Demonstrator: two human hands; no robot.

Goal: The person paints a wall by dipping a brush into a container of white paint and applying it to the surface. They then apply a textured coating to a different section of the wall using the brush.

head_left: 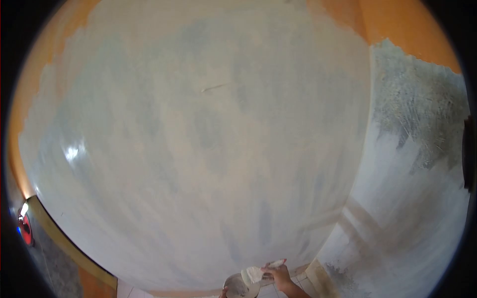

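At the bottom edge of the view, my right hand [279, 276] grips a flat putty blade [254, 273] loaded with white putty. The blade rests over the rim of a small grey bowl [236, 288]. Only a sliver of my left hand [222, 293] shows at the bowl's left rim, where it holds the bowl. Both hands are low, close to the foot of the wall.
A large wall [198, 149] coated in smooth whitish putty fills the view, with orange paint [402, 30] left at the top and left edges. A rougher, patchy side wall [422, 129] meets it in a corner on the right. Pale floor tiles [303, 284] lie below.
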